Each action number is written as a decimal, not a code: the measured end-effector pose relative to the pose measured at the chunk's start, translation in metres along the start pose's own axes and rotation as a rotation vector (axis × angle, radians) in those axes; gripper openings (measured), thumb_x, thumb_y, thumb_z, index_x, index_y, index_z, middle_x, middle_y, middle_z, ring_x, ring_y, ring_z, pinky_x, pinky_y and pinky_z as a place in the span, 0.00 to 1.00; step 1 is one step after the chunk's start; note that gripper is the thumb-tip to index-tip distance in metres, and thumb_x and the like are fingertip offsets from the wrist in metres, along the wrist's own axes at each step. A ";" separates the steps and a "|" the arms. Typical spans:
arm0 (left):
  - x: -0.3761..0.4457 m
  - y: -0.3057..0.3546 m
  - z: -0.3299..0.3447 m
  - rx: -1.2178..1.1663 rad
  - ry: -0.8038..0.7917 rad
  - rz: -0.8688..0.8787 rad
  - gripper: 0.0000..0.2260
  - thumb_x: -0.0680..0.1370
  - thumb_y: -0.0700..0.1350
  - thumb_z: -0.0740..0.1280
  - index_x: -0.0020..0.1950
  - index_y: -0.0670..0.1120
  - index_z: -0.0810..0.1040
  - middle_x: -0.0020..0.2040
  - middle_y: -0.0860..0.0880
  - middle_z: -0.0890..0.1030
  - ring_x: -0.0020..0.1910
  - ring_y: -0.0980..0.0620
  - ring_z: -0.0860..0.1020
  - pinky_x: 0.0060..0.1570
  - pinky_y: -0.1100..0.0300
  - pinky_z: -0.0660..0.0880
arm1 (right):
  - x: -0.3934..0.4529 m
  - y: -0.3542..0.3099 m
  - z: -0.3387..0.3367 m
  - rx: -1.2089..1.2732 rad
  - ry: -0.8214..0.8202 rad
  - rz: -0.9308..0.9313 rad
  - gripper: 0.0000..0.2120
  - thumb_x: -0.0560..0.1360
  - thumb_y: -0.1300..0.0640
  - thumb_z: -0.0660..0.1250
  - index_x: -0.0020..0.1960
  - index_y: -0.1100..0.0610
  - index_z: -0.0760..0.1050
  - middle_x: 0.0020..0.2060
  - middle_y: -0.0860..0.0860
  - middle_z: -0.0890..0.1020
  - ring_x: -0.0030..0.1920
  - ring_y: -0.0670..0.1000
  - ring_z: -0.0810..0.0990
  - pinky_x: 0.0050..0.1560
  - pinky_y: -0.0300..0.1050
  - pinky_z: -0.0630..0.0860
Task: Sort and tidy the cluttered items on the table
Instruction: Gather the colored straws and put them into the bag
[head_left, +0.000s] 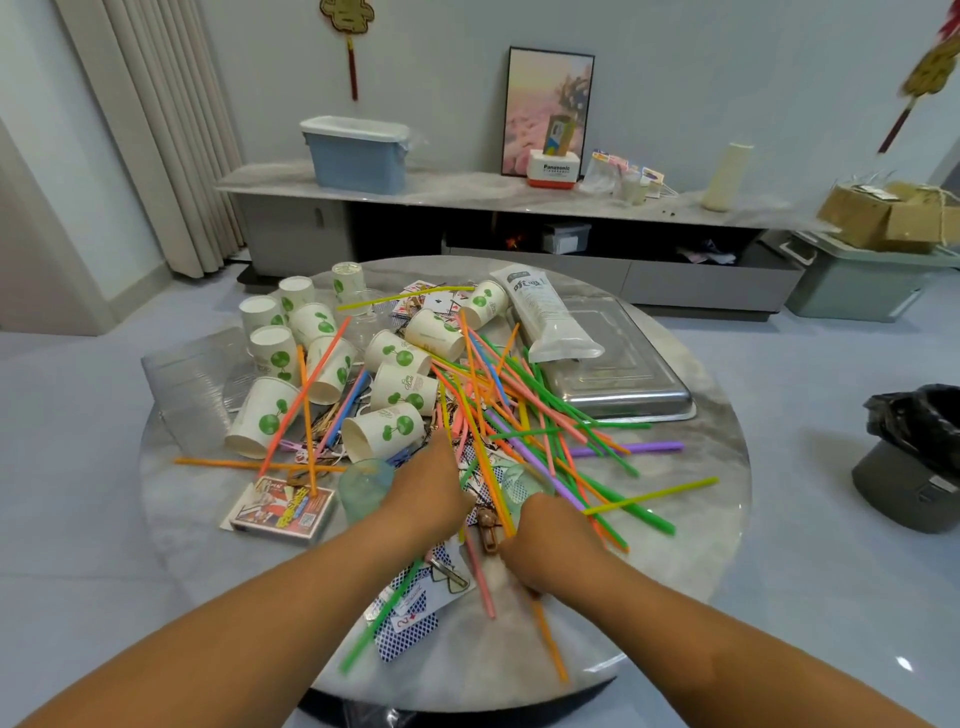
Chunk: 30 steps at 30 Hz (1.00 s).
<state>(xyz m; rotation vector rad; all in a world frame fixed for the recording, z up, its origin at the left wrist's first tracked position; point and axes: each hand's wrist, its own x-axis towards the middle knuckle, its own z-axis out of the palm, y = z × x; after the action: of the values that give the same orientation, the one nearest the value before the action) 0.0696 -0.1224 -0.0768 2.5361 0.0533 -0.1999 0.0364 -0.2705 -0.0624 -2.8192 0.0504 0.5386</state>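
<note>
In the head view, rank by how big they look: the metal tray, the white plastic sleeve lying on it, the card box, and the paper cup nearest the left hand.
1. metal tray, clearly largest.
2. white plastic sleeve.
3 and 4. card box and paper cup look alike; the box sits nearer the camera, so I won't rank them.

Head view (near), down onto table (675, 587)

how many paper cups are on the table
12 paper cups: seven clustered far left, five at the centre among the straws; others may be hidden.
</note>
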 end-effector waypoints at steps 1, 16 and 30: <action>0.003 -0.001 0.001 -0.046 0.009 -0.014 0.38 0.73 0.41 0.75 0.77 0.46 0.58 0.61 0.43 0.78 0.54 0.44 0.80 0.52 0.46 0.79 | 0.002 0.000 0.002 0.012 0.009 0.009 0.17 0.77 0.54 0.67 0.35 0.54 0.63 0.45 0.56 0.81 0.51 0.58 0.81 0.41 0.42 0.69; 0.023 -0.004 0.007 -0.508 0.016 -0.228 0.35 0.77 0.43 0.73 0.80 0.43 0.59 0.75 0.40 0.68 0.70 0.41 0.71 0.61 0.53 0.72 | 0.018 -0.012 0.008 0.273 -0.043 0.006 0.20 0.76 0.46 0.71 0.35 0.60 0.73 0.29 0.55 0.77 0.29 0.52 0.74 0.28 0.46 0.71; 0.023 0.003 0.009 -0.593 -0.020 -0.268 0.35 0.75 0.37 0.75 0.78 0.41 0.63 0.54 0.46 0.72 0.39 0.55 0.73 0.36 0.61 0.72 | 0.009 -0.019 0.011 0.057 0.014 -0.077 0.16 0.77 0.57 0.67 0.38 0.52 0.61 0.35 0.49 0.66 0.45 0.58 0.73 0.31 0.45 0.63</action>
<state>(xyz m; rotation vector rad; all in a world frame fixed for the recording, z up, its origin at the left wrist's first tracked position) 0.0916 -0.1301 -0.0856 1.9288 0.3870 -0.2691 0.0426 -0.2488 -0.0706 -2.7565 -0.0392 0.4927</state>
